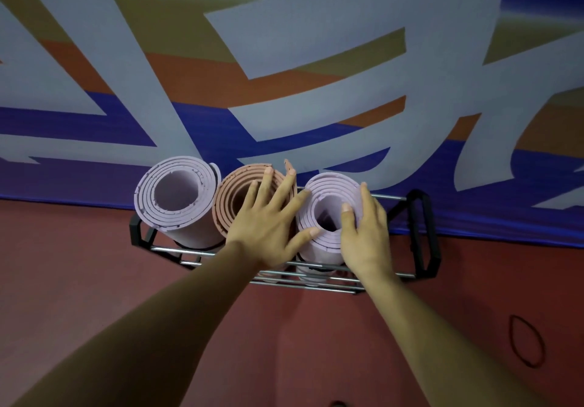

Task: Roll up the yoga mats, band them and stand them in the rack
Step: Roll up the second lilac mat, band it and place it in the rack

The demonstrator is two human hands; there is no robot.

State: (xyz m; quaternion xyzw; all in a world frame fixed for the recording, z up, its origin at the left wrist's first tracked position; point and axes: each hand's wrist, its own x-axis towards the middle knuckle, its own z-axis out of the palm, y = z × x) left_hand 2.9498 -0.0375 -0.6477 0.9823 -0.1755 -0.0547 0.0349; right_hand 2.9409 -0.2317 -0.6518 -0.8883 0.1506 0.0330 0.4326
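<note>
Red floor (94, 264); blue, orange and grey banner (284, 43) behind.

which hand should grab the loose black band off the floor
Right, probably: the black band lies on the floor right of the rack, nearer the right hand gripping the right lilac mat; the left hand rests spread on the orange mat.

Three rolled mats (249, 204) stand side by side in rack (423, 232).

No text can be read on the wall banner (196, 128)
</note>
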